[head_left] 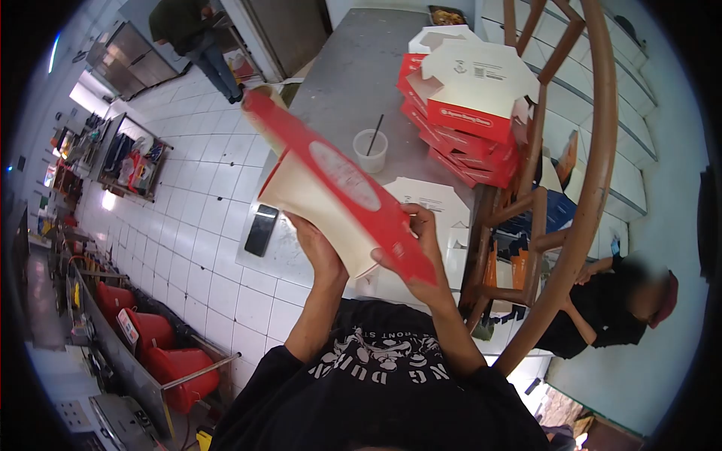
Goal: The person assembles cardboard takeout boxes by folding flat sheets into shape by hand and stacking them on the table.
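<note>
A red and cream cardboard food box (350, 177), partly folded and smeared by motion, is held up tilted before my chest. My left hand (320, 244) presses along its cream side, the palm against the board and some fingers hidden. The right hand (417, 240) pinches the red panel near its lower right end, thumb on one face and fingers on the other. Below the box, on the metal table, lies a flat white box piece (430, 197). A black phone (261, 230) rests at the table's left edge, and a clear cup (371, 152) with a dark straw stands behind the box.
Red and white boxes (470, 113) form an uneven stack at the right of the metal table (331, 75). A brown wooden railing (594, 173) curves along the right. One person (192, 34) stands at the back left, another (602, 308) at the right. Red buckets (177, 368) sit lower left.
</note>
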